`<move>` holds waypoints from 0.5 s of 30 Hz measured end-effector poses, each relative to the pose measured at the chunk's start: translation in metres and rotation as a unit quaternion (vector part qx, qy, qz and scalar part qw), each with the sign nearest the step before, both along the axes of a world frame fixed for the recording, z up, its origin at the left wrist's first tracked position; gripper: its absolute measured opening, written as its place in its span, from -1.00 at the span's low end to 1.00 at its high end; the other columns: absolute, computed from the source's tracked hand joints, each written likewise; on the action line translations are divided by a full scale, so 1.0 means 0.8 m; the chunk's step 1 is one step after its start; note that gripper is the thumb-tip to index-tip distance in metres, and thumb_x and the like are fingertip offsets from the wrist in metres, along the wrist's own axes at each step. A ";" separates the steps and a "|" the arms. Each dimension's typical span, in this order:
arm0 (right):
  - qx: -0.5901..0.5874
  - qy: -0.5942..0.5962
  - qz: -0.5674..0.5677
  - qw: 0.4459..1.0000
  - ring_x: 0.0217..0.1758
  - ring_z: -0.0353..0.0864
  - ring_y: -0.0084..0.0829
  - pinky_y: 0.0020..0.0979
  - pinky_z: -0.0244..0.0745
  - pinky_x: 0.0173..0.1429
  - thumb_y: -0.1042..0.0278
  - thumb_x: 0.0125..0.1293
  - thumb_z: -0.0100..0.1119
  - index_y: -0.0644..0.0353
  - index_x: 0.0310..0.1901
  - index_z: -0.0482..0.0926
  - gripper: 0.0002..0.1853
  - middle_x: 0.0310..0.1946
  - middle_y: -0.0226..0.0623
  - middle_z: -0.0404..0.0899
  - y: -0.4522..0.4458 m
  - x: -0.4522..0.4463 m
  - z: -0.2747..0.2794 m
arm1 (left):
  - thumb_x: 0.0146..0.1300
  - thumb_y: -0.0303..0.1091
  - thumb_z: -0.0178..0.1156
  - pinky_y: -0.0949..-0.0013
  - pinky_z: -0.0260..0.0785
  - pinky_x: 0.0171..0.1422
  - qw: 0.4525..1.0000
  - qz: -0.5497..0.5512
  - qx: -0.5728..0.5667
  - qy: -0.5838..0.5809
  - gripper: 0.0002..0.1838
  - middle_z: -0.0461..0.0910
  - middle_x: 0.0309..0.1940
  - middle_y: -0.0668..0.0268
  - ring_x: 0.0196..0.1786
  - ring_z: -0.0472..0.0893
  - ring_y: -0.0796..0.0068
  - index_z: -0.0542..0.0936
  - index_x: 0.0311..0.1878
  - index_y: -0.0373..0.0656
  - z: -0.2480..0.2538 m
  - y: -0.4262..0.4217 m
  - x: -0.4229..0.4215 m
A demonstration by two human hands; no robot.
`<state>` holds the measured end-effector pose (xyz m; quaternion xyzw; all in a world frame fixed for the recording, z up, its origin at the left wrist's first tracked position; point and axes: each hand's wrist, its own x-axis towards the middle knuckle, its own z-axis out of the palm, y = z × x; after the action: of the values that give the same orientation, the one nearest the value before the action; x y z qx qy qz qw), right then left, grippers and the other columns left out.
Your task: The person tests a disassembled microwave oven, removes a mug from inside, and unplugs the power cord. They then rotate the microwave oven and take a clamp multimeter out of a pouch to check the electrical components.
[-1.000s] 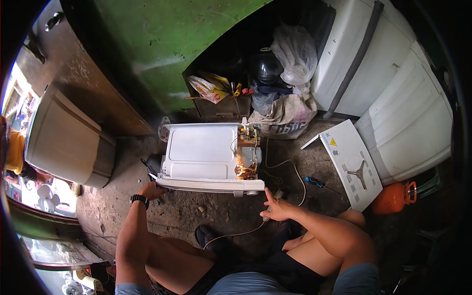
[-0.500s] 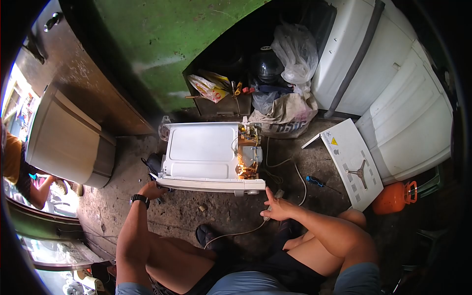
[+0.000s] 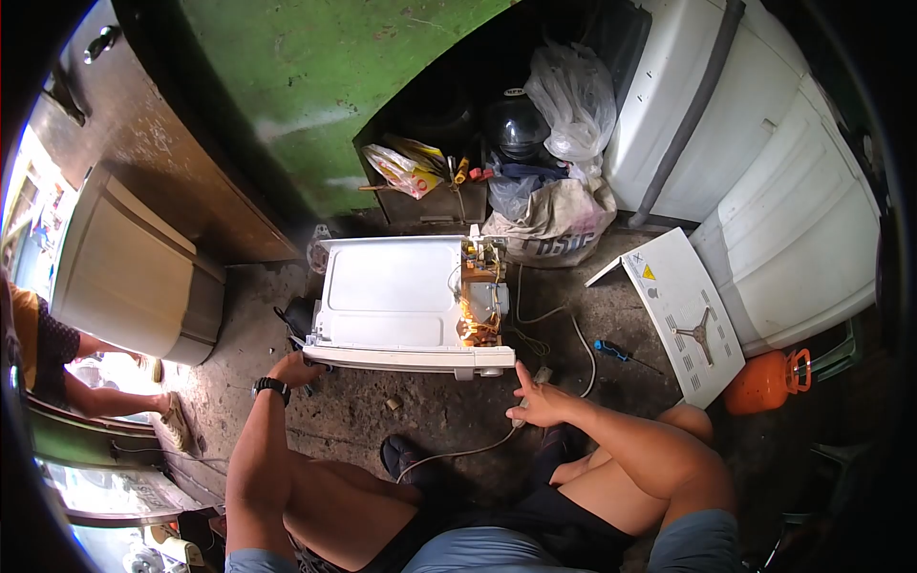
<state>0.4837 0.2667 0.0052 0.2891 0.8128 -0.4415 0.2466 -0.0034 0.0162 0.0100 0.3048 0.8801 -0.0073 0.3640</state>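
So the opened white appliance [image 3: 392,291] hasn't really budged, still on the grimy floor [image 3: 358,420] between both hands. Left hand [image 3: 294,371] stays at its front corner, can't tell how tight that grip is. Right hand [image 3: 543,405] keeps fingers apart by the other corner. Main change: another person's leg [image 3: 115,401] now reaches further in on the left

The person [image 3: 53,344] on the left side has moved. Before, a yellow top and an arm showed there. Now dark shorts [image 3: 55,358] and bare legs [image 3: 105,399] show, and one shoe [image 3: 175,423] is farther in on the floor [image 3: 253,382].
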 end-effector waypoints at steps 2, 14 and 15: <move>0.002 0.000 0.001 1.000 0.42 0.46 0.02 -0.23 0.31 0.51 -0.11 0.36 0.20 0.34 0.55 -0.56 0.22 0.40 -0.03 0.44 0.000 0.000 -0.001 | 0.18 0.13 0.37 0.21 0.52 0.08 1.000 -0.005 0.012 0.017 -0.31 0.73 -0.12 0.05 -0.05 0.71 0.21 0.61 0.14 -0.32 -0.003 -0.002 0.000; 0.001 -0.005 -0.002 1.000 0.44 0.44 -0.01 -0.23 0.29 0.52 -0.11 0.37 0.20 0.33 0.56 -0.57 0.21 0.41 -0.03 0.44 0.000 -0.001 0.005 | 0.18 0.12 0.37 0.20 0.49 0.12 1.000 -0.006 0.010 0.028 -0.31 0.70 -0.08 0.04 0.00 0.69 0.20 0.60 0.15 -0.32 0.004 0.001 0.006; -0.001 -0.008 -0.003 1.000 0.44 0.44 -0.02 -0.24 0.29 0.52 -0.11 0.37 0.20 0.32 0.56 -0.57 0.21 0.41 -0.04 0.43 0.000 -0.001 0.006 | 0.17 0.12 0.39 0.24 0.55 -0.07 0.998 -0.021 0.030 0.043 -0.35 0.75 -0.30 0.14 -0.23 0.74 0.31 0.62 0.07 -0.31 -0.002 -0.001 0.003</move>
<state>0.4826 0.2665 0.0098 0.2945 0.8096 -0.4406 0.2522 -0.0010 0.0153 0.0082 0.3333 0.8883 -0.0014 0.3158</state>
